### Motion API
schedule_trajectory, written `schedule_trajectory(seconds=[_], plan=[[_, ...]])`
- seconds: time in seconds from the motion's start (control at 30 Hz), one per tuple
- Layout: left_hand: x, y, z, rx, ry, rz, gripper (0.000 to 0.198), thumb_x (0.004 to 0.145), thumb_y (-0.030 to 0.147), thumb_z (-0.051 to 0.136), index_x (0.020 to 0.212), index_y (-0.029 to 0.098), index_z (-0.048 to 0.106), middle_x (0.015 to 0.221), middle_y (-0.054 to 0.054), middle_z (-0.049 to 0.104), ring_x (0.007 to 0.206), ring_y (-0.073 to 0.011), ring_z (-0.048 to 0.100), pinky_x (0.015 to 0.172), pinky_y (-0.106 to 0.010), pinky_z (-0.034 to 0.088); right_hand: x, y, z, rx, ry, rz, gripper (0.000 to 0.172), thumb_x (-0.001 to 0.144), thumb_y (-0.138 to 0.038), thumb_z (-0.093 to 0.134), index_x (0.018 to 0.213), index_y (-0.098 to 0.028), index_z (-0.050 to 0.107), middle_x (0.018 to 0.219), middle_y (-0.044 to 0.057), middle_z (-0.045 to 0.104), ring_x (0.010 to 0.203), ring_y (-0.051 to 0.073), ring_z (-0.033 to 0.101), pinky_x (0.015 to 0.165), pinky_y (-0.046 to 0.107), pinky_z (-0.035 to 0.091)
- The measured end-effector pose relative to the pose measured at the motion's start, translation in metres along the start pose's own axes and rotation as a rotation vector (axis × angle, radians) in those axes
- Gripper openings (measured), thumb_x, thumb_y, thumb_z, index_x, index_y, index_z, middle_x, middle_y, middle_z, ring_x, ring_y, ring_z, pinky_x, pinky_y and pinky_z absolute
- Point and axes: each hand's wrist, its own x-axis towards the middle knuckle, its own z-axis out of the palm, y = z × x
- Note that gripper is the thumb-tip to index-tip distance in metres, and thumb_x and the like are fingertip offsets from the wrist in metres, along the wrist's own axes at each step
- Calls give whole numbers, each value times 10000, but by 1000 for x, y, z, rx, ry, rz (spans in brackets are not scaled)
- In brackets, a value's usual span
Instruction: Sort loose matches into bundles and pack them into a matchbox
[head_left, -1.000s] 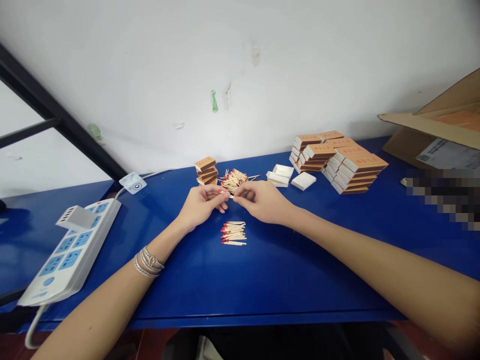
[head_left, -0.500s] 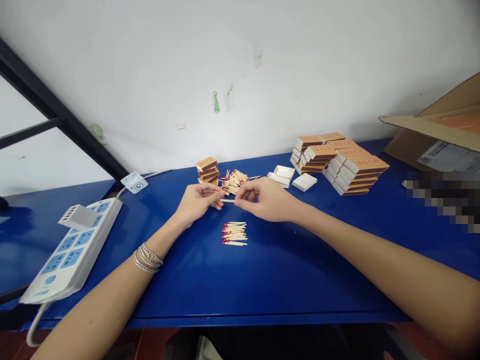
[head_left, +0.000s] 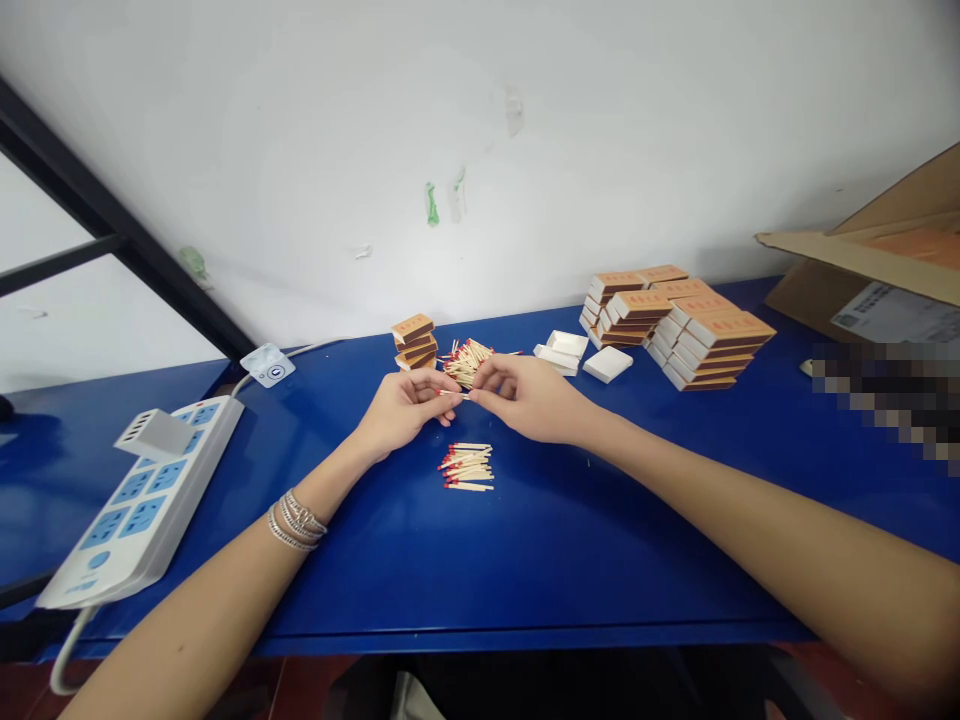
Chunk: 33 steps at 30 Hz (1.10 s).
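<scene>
Blue table (head_left: pixel 570 545), open room by near edge; left hand (head_left: pixel 401 410), right hand (head_left: pixel 529 400) pinch match (head_left: pixel 455 394).

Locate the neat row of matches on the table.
The neat row of matches lies centre-frame in the head view, just nearer the person than the left hand and right hand, which pinch one match; the loose heap sits beyond them.

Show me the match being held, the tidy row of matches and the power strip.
held match (head_left: pixel 455 394), head view, visible middle of the stick.
tidy row of matches (head_left: pixel 469 468), head view, middle of the sticks.
power strip (head_left: pixel 141 506), head view, its top face among the blue sockets.
</scene>
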Motion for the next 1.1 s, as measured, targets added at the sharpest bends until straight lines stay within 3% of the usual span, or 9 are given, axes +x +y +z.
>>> schedule_trajectory(seconds=[0.23, 0.33, 0.47, 0.57, 0.63, 0.73, 0.8, 0.97, 1.1], plan=[[0, 0, 1, 2, -20, 4, 263, 674, 266, 785, 856, 123, 662, 639, -10, 663, 574, -111, 619, 597, -259, 534, 2, 2, 1, 12, -36, 14, 138, 793, -257, 578, 785, -147, 660, 703, 28, 650, 568, 100, 521, 552, 249, 394], [3, -3, -2, 35, 26, 1, 255, 665, 245, 785, 841, 118, 652, 636, -12, 661, 558, -107, 613, 578, -251, 525, 3, 0, -5, 13, -50, 17, 125, 776, -253, 594, 774, -148, 661, 708, 26, 658, 564, 96, 524, 547, 241, 401], [6, -5, -8, 97, 125, 4, 209, 689, 243, 761, 813, 117, 649, 628, -14, 651, 535, -97, 601, 575, -249, 520, -1, -7, -12, 48, -304, -49, 101, 765, -225, 602, 764, -162, 681, 669, 4, 655, 556, 91, 534, 546, 228, 415], [7, -6, -8, 101, 117, 23, 213, 696, 260, 756, 816, 120, 648, 658, -21, 656, 566, -108, 614, 582, -255, 523, -5, -11, -12, 5, -448, -74, 82, 754, -217, 623, 734, -169, 687, 645, -2, 652, 555, 94, 546, 555, 228, 422], [5, -6, -6, 107, 73, 27, 224, 699, 267, 754, 834, 121, 651, 681, -24, 659, 580, -109, 614, 584, -255, 521, -5, -9, -10, -19, -400, -52, 80, 753, -233, 640, 722, -167, 673, 643, 2, 651, 565, 100, 555, 564, 233, 426], [1, -4, 0, 129, 11, 28, 231, 710, 269, 746, 866, 124, 658, 714, -28, 664, 588, -102, 606, 593, -250, 512, -1, 0, -5, -32, -154, -12, 115, 755, -269, 659, 799, -163, 650, 688, 13, 658, 590, 109, 563, 575, 241, 427], [-1, -3, 3, 142, -3, 47, 231, 716, 276, 743, 875, 129, 662, 765, -37, 674, 598, -100, 609, 593, -246, 506, 1, 5, -2, -17, -60, -19, 154, 769, -290, 651, 857, -165, 641, 733, 19, 666, 603, 111, 563, 581, 245, 427], [-2, -2, 3, 144, -6, 53, 257, 706, 300, 756, 877, 136, 659, 764, -37, 674, 600, -108, 616, 583, -246, 507, 2, 7, 2, -30, -71, -40, 94, 800, -238, 590, 777, -164, 642, 708, 20, 664, 588, 108, 551, 592, 252, 421], [-1, -2, 1, 159, 21, 37, 272, 712, 321, 751, 888, 143, 647, 696, -24, 651, 592, -118, 613, 536, -237, 488, 0, 5, 5, -17, -66, -50, 111, 809, -251, 591, 830, -160, 650, 738, 26, 675, 585, 105, 552, 591, 253, 426]])
